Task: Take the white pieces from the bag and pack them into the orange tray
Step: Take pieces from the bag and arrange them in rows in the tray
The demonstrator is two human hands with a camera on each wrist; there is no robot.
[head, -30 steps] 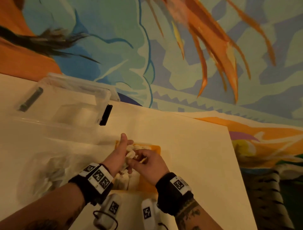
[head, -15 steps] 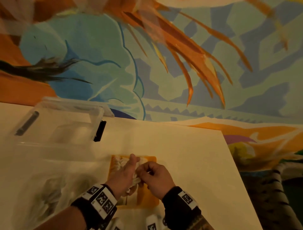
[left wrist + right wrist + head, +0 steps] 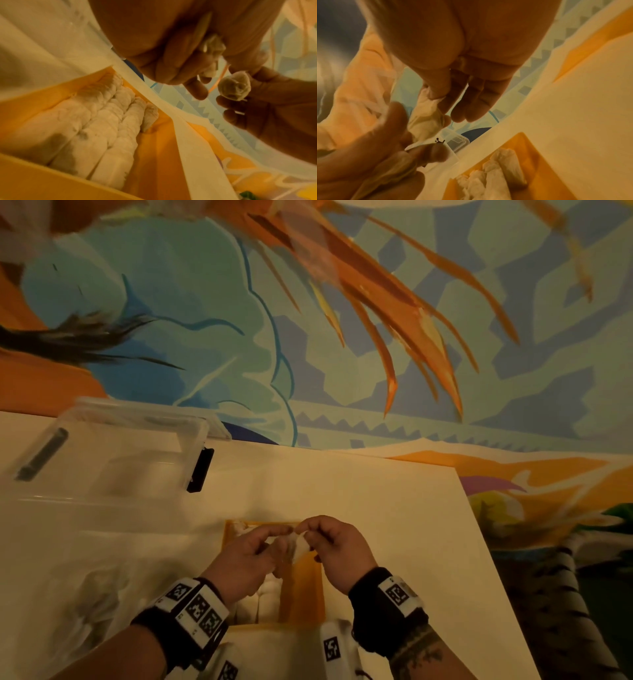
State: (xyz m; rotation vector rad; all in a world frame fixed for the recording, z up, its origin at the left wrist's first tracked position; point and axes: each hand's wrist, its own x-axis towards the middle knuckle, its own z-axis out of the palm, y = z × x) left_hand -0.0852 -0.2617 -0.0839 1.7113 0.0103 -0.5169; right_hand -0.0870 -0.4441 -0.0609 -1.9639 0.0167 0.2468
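Observation:
The orange tray (image 3: 303, 594) lies on the cream table just in front of me, with rows of white pieces (image 3: 102, 128) packed along its left side. Both hands hover above it, fingertips nearly meeting. My left hand (image 3: 274, 537) curls around a small bunch of white pieces (image 3: 212, 44). My right hand (image 3: 308, 537) pinches a single white piece (image 3: 234, 86) between thumb and forefinger, close beside the left hand's bunch. A crumpled clear bag (image 3: 68, 594) lies to the left of the tray. The hands hide the tray's middle in the head view.
A clear plastic box (image 3: 102, 460) with a black latch stands at the back left of the table. The table's right edge (image 3: 486, 542) runs diagonally, with a patterned floor beyond it. The right part of the tray (image 3: 539, 162) shows bare orange.
Both hands have lifted a little off the packed pieces. The right hand now pinches one piece apart from the left hand's bunch.

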